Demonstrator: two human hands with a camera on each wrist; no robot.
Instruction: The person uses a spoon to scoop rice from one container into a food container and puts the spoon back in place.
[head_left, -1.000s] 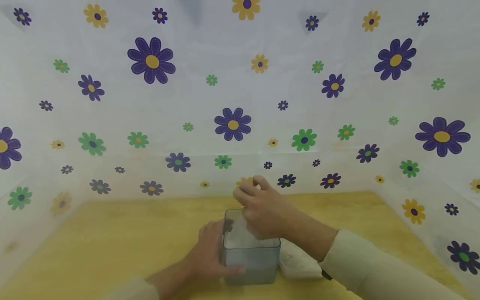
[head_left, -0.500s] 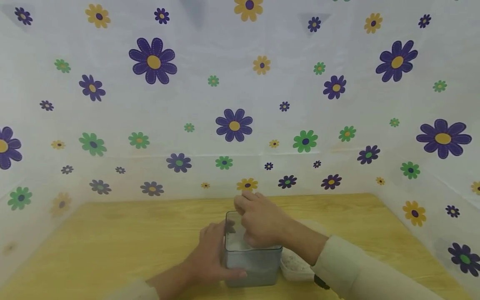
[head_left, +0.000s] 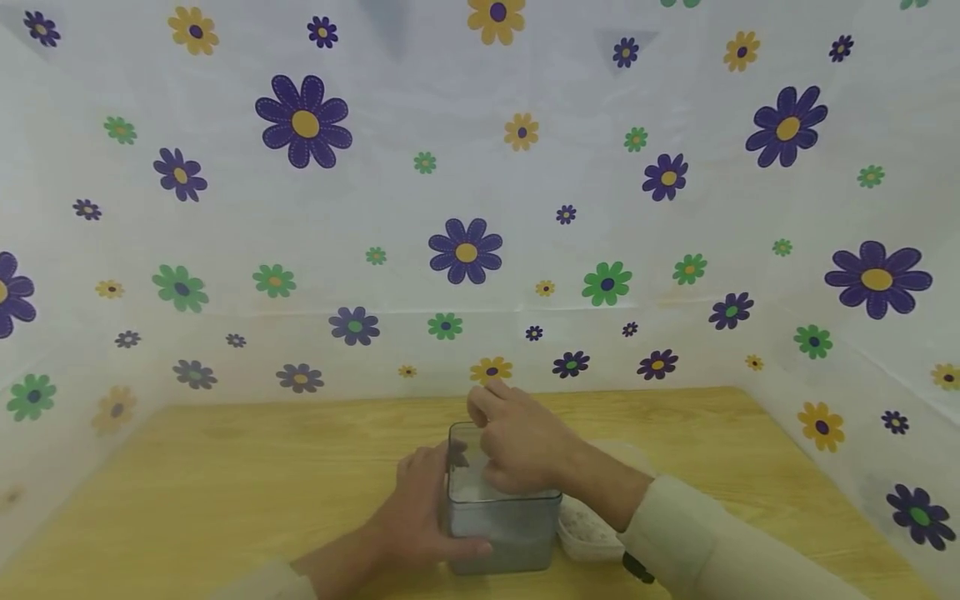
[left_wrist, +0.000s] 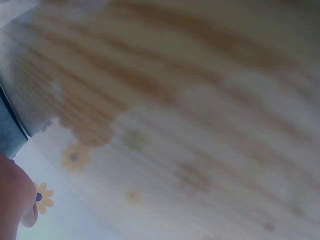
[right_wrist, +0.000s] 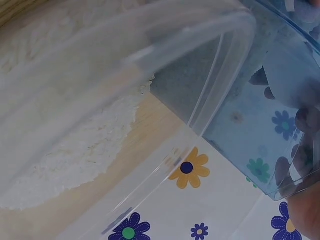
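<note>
A clear, bluish square container (head_left: 504, 533) stands upright on the table in the head view. My left hand (head_left: 423, 512) grips its left side, thumb across the front; its fingertips show through the wall in the right wrist view. My right hand (head_left: 525, 437), fingers curled, is over the container's open top, partly below the rim. In the right wrist view a whitish thing (right_wrist: 292, 72) shows through the wall, below that hand; its kind is unclear and the right fingers' hold is mostly hidden. To the right sits a clear plastic tub (head_left: 592, 552) with white rice (right_wrist: 75, 165) in it.
The wooden table (head_left: 247, 483) runs back to a white flowered sheet (head_left: 405, 200) that rises behind and on both sides. My right forearm (head_left: 607, 487) passes above the tub and hides part of it. A dark strap (head_left: 639, 568) shows under the right sleeve.
My right hand has come down lower into the container's mouth since a second ago, then stays nearly still. More of the tub shows. The left hand keeps its grip on the container.
</note>
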